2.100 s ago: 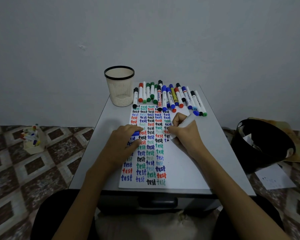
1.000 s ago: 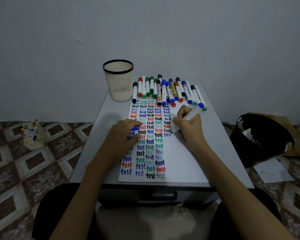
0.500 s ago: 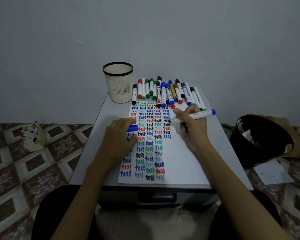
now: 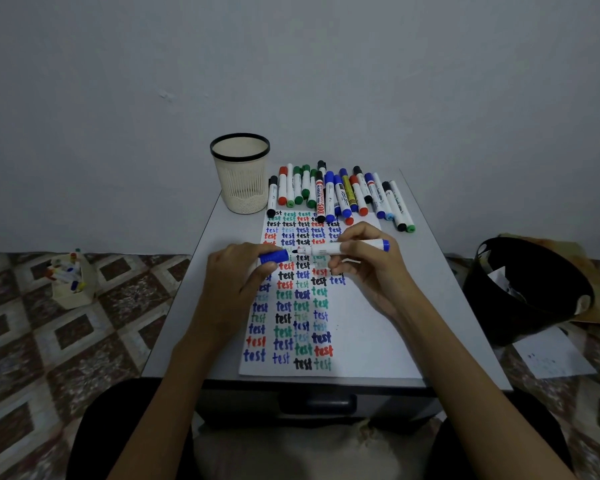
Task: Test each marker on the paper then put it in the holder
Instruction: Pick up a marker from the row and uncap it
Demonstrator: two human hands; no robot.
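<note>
A person sat at a small grey table (image 4: 187, 282), seen from above, both hands lifted just over a sheet of white paper (image 4: 364, 327) covered in columns of the handwritten word "test" in blue, black, red and green. The right hand (image 4: 368, 268) was closed around a white marker (image 4: 340, 250) with a blue end plug, held level with its dark tip pointing left. The left hand (image 4: 232, 285) pinched the blue cap (image 4: 274, 257), its open mouth facing the tip with a small gap between them. The step in hand looked like recapping, and it would go best with cap and barrel kept on one straight line, the tip slid squarely into the mouth, then pushed until it seated, so no ink smeared the fingers or the cap rim. The marker was a smooth, rigid plastic cylinder, likely with a soft felt tip; the cap was a short ribbed tube. The holder (image 4: 240, 174), a cream plastic cup with slotted mesh walls and a black rim, stood upright at the far left of the table, just beside a row of capped markers (image 4: 340, 199) lying side by side along the back edge and overlapping the top of the paper; nothing showed inside the holder from this angle
</note>
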